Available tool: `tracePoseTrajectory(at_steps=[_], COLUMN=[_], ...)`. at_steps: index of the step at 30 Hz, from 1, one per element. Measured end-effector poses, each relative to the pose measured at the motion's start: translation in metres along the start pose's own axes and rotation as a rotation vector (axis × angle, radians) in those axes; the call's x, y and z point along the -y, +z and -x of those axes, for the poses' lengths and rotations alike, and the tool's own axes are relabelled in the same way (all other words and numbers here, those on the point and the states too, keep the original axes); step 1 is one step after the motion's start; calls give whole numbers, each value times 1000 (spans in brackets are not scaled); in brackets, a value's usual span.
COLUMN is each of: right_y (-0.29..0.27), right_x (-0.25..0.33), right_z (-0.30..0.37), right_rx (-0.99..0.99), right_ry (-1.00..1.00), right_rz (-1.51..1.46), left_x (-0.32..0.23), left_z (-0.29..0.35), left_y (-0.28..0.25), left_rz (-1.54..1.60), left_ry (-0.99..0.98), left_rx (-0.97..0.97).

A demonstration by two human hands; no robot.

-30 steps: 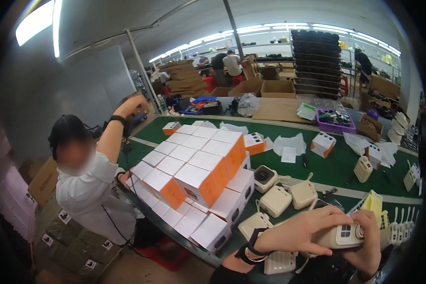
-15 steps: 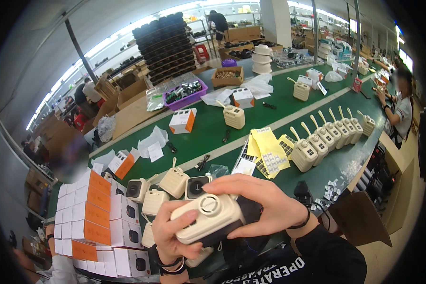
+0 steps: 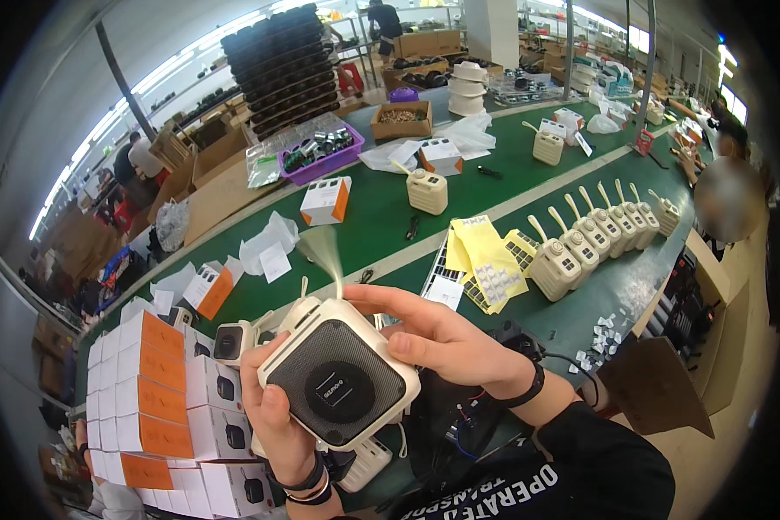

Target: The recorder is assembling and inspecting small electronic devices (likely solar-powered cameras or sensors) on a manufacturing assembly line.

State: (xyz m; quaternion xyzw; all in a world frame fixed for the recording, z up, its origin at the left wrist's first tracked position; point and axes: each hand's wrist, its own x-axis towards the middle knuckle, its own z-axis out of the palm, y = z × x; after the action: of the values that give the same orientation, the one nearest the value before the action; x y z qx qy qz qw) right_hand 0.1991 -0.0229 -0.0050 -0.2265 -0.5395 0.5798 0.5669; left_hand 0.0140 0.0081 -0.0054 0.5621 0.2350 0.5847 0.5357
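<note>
A small cream speaker (image 3: 342,381) is between my two hands, its dark mesh front and round black centre facing up toward me. My left hand (image 3: 276,416) grips its left side, thumb at the front edge. On the upper right, my right hand (image 3: 442,342) holds the edge with thumb in front and fingers behind. The speaker's wrist strap (image 3: 325,256) stands up from the top corner, blurred by motion. Behind and below it are more cream speakers, partly hidden; one (image 3: 232,342) shows its dark front, and another (image 3: 366,464) lies under my left wrist.
White and orange boxes (image 3: 160,381) are stacked at left. A row of cream speakers (image 3: 594,234) stands at right, beside yellow sticker sheets (image 3: 485,260). Small white pieces (image 3: 598,342) lie near the right edge, above an open carton (image 3: 667,381). A purple basket (image 3: 322,160) stands farther back.
The speaker has been turned from its cream control side to its mesh front. Both hands have shifted slightly left with it, and the strap has swung up.
</note>
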Motion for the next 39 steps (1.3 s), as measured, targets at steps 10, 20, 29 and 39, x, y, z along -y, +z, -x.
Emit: tracePoseTrajectory(at_steps=[10, 20, 29, 39], right_y=[2, 17, 41, 19], right_x=[-1, -7, -39, -2], right_z=[-3, 3, 10, 12], right_rx=[61, -185, -281, -176], right_ry=[88, -180, -825, -528], right_rz=[-51, 302, 1408, 828], left_x=[5, -9, 17, 3], left_z=[-5, -4, 4, 10], left_y=[-7, 5, -11, -15], left_rz=[-49, -137, 103, 57], left_ry=[90, 17, -264, -185], left_rx=[-65, -22, -10, 36])
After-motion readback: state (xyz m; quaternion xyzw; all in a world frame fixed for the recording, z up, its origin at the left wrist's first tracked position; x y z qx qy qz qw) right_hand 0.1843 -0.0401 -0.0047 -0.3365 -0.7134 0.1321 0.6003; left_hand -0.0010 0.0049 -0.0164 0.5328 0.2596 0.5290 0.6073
